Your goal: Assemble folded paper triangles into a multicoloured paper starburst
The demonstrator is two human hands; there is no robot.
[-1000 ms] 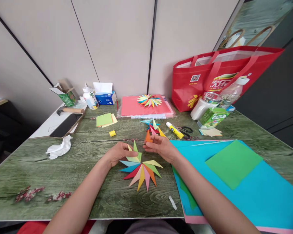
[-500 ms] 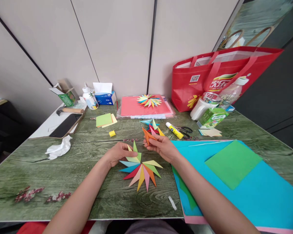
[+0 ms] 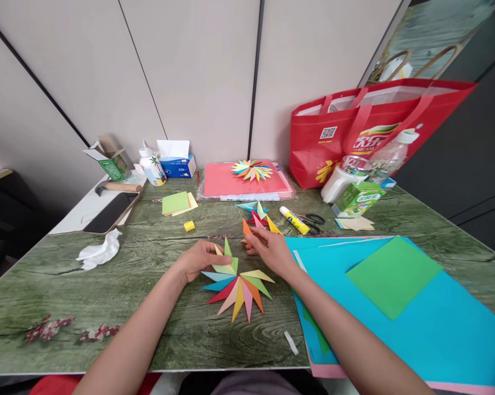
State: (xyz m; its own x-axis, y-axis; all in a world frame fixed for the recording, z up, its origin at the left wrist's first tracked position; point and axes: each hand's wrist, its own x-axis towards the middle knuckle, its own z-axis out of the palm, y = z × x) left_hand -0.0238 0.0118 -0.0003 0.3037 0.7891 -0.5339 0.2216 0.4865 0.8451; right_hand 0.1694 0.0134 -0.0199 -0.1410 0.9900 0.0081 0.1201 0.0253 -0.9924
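My left hand (image 3: 204, 259) pinches the green end of a multicoloured folded-paper star (image 3: 240, 291), which spreads its points over the table in front of me. The ring of the star has a gap at its upper right. In my right hand (image 3: 269, 249), just beyond that gap, is a folded orange paper piece (image 3: 246, 230), partly hidden by my fingers. Right behind it lie loose folded paper pieces (image 3: 259, 211) in blue, red, pink and yellow. A yellow glue stick (image 3: 294, 220) with its cap off rests by black-handled scissors (image 3: 313, 219).
Large blue paper sheets (image 3: 416, 345) with a green square (image 3: 395, 277) lie under my right forearm. A finished paper star (image 3: 252, 170) sits on a red paper pack (image 3: 218, 181). A red bag (image 3: 313, 142), a tissue box (image 3: 177, 166), a hammer (image 3: 118, 187) and a yellow cap (image 3: 189, 225) stand around.
My right hand has shifted its fingers on the orange piece, which has turned to stand more upright. My left hand and the star have stayed in place.
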